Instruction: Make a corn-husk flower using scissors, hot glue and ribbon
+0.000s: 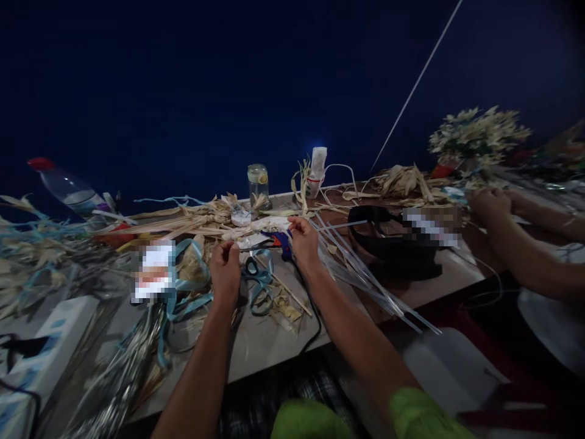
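Observation:
My left hand (225,273) is raised over the near part of the table, thumb and fingers pinched together. My right hand (303,239) is a little farther forward, its thumb and forefinger also closed in a pinch. Whatever either pinch holds is too small and dim to make out. Beside my right hand lies a blue glue gun (284,244), its black cord (313,305) running toward the table's front edge. Black-handled scissors (250,266) and a looped light-blue ribbon (260,296) lie between my forearms. Pale dried husk strips (214,216) are spread beyond my hands.
A lidded bottle (258,186) and a cup (314,186) stand at the back. Clear plastic sticks (365,280) and a black holder (393,244) are on the right. A power strip (50,353) and wire bundle (132,360) lie left. At far right is another person's hand (491,207).

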Demonstrator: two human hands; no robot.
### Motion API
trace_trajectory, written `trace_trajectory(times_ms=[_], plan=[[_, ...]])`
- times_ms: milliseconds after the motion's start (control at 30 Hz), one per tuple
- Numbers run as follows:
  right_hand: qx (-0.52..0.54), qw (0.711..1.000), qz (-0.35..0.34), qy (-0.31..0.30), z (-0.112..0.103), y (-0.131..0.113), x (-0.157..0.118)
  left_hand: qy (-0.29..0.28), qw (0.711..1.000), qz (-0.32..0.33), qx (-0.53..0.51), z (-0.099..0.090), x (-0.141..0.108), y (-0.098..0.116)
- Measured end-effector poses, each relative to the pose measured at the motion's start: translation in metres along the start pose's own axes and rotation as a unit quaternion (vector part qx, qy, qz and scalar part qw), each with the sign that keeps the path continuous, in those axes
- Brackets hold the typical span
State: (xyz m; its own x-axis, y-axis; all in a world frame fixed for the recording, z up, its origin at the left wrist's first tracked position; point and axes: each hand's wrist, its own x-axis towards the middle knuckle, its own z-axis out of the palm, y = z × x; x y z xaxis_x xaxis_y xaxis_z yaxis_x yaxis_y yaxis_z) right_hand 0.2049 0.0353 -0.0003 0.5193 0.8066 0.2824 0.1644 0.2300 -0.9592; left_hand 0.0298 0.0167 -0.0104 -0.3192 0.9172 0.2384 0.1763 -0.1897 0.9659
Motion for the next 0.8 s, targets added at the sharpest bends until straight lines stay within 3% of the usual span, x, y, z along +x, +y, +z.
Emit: trace_trajectory(times_ms=[367,533,667,800], plan=[[0.081,0.996,0.034,0.006,-0.008,-0.023,0.006,0.004,1.0,0.013,-0.026,-0.002,0.0,0.007],[0.053,0.998,0.027,-0.015,-0.017,-0.042,0.011,-0.006,0.999,0.0,-0.042,-0.002,-0.003,0.018],[0.027,0.999,0.005,-0.024,-0.027,-0.048,0.031,-0.003,0.999,-0.003,-0.04,-0.003,-0.003,0.019],[-0.109,0.993,0.009,-0.042,-0.031,-0.035,0.061,0.01,0.998,-0.006,-0.055,-0.002,-0.002,0.015]])
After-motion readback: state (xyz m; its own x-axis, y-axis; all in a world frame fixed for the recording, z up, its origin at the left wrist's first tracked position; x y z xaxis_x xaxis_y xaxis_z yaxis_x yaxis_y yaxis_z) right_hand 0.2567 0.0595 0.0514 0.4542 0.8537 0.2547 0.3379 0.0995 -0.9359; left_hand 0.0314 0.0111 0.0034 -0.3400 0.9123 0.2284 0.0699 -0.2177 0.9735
